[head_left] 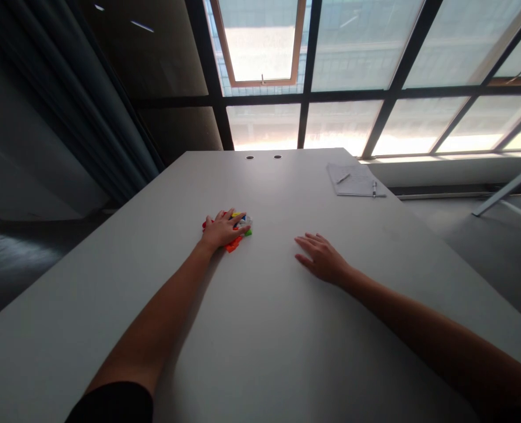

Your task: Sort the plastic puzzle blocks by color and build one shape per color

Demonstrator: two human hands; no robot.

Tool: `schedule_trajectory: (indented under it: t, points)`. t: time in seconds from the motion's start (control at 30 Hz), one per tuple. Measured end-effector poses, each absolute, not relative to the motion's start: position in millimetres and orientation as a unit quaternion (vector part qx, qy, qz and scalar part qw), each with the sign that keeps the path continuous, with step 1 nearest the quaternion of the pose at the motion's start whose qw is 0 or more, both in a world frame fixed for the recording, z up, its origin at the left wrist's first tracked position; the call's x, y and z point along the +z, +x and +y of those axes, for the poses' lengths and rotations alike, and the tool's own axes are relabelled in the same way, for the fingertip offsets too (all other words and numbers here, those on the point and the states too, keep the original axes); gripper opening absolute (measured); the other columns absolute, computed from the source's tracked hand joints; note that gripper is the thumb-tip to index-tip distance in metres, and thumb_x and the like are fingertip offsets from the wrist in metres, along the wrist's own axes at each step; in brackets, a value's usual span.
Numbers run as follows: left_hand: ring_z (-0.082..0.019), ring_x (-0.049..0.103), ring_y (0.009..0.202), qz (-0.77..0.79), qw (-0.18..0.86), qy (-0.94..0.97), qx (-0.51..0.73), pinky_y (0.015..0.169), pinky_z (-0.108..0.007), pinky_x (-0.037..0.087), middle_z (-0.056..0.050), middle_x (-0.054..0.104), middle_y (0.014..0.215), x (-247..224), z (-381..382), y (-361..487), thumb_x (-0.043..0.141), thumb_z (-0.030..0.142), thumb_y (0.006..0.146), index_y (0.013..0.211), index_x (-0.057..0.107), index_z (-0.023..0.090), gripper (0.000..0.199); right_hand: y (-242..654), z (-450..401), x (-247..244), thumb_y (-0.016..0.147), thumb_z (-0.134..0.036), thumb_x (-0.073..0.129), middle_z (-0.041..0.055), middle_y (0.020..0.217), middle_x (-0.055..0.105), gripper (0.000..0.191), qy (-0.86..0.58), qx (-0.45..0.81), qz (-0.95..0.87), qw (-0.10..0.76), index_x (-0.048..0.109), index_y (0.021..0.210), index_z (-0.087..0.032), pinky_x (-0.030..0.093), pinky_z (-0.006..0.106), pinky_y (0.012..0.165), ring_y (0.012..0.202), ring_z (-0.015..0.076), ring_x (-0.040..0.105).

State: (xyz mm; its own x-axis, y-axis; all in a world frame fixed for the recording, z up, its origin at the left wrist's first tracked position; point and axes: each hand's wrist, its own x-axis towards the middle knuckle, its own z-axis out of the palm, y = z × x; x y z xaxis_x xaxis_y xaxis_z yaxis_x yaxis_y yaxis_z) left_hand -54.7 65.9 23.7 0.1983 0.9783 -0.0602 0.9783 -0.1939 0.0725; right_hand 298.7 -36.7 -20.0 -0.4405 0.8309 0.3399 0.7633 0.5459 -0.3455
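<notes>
Small bright-coloured pieces [233,245], in red, orange, yellow, blue, green and white, lie in a cluster left of the table's middle. Their exact kind is too small to make out. My left hand [221,229] rests spread over this cluster, fingers apart, and hides part of it. To the right, my right hand [322,257] lies low over the white tabletop [260,317], fingers stretched out toward the pieces, with nothing in it. A stretch of bare tabletop separates the two hands.
Sheets of paper [353,181] lie at the table's far right, with a pen [343,178] and another pen [374,188] on them. Two round cable holes sit by the far edge. Beyond are tall windows [348,53], a dark curtain [79,88] at left and a metal leg [507,188] at right.
</notes>
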Motion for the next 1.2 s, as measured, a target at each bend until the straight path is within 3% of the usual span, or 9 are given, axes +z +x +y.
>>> schedule_trajectory:
  t: [0.07,0.2,0.33,0.57,0.83,0.97,1.03,1.1,1.2]
  points:
    - [-0.041,0.023,0.161,0.606,0.051,0.793,0.000,0.122,-0.075,0.015,-0.005,0.026,0.178,22,56,-40,0.037,0.080,0.099,0.165,0.038,0.045,0.075,302,-30,-19,0.108,-0.044,0.048,0.0139,0.124,0.078,0.041,-0.498,0.089,-0.794,0.337,0.075,0.127,-0.020,0.054,0.047,0.109,0.118,0.0292,0.073]
    - [-0.041,0.024,0.161,0.531,0.054,0.845,0.015,0.123,-0.076,0.015,-0.006,0.027,0.177,19,28,-3,0.041,0.079,0.099,0.166,0.037,0.047,0.074,310,-16,-20,0.102,-0.039,0.055,0.0090,0.104,0.082,0.030,-0.546,0.148,-0.699,0.437,0.077,0.111,-0.022,0.061,0.041,0.090,0.095,0.0263,0.078]
    - [-0.042,0.027,0.160,0.455,0.065,0.887,0.035,0.124,-0.074,0.014,-0.005,0.032,0.176,17,-2,33,0.043,0.080,0.099,0.164,0.041,0.047,0.073,312,-10,-24,0.096,-0.032,0.058,0.0099,0.114,0.081,0.032,-0.529,0.169,-0.705,0.441,0.075,0.122,-0.021,0.061,0.043,0.095,0.100,0.0256,0.077]
    - [-0.041,0.032,0.158,0.320,0.087,0.942,0.059,0.126,-0.072,0.014,-0.006,0.034,0.174,15,-45,71,0.046,0.083,0.096,0.161,0.045,0.047,0.074,312,-11,-26,0.090,-0.011,0.048,0.0085,0.147,0.067,0.060,-0.476,0.135,-0.778,0.387,0.065,0.146,-0.024,0.048,0.049,0.119,0.136,0.0246,0.062]
    - [-0.043,0.036,0.156,0.289,0.127,0.947,0.066,0.125,-0.073,0.020,-0.009,0.043,0.170,25,-67,86,0.054,0.072,0.099,0.154,0.056,0.042,0.063,314,-11,-22,0.093,-0.017,0.051,0.0082,0.129,0.078,0.041,-0.503,0.152,-0.751,0.400,0.077,0.125,-0.023,0.053,0.046,0.113,0.124,0.0252,0.070]
    - [-0.038,0.041,0.155,0.269,0.142,0.945,0.121,0.127,-0.064,0.027,-0.006,0.053,0.163,42,-58,78,0.056,0.065,0.101,0.145,0.066,0.039,0.051,315,-15,-18,0.094,-0.020,0.053,0.0078,0.118,0.080,0.035,-0.514,0.158,-0.739,0.406,0.080,0.116,-0.024,0.058,0.045,0.105,0.112,0.0256,0.074]
    - [-0.032,0.055,0.144,0.278,0.153,0.935,0.159,0.122,-0.053,0.041,-0.006,0.063,0.153,49,-44,66,0.056,0.057,0.103,0.138,0.071,0.036,0.043,315,-15,-14,0.096,-0.019,0.051,0.0080,0.119,0.080,0.037,-0.492,0.142,-0.764,0.393,0.079,0.118,-0.025,0.057,0.046,0.105,0.113,0.0254,0.073]
    - [-0.026,0.071,0.118,0.337,0.160,0.908,0.191,0.104,-0.041,0.054,-0.006,0.075,0.133,50,-25,49,0.054,0.050,0.104,0.130,0.075,0.031,0.038,314,-12,-11,0.099,-0.016,0.047,0.0088,0.132,0.076,0.043,-0.456,0.112,-0.811,0.348,0.076,0.128,-0.026,0.052,0.049,0.111,0.124,0.0260,0.068]
    - [-0.019,0.071,0.081,0.438,0.133,0.861,0.223,0.081,-0.033,0.055,-0.005,0.080,0.103,35,5,20,0.052,0.040,0.102,0.113,0.080,0.024,0.033,310,-4,-6,0.106,-0.021,0.044,0.0088,0.163,0.052,0.051,-0.427,0.085,-0.869,0.234,0.057,0.155,-0.027,0.042,0.053,0.121,0.149,0.0281,0.049]
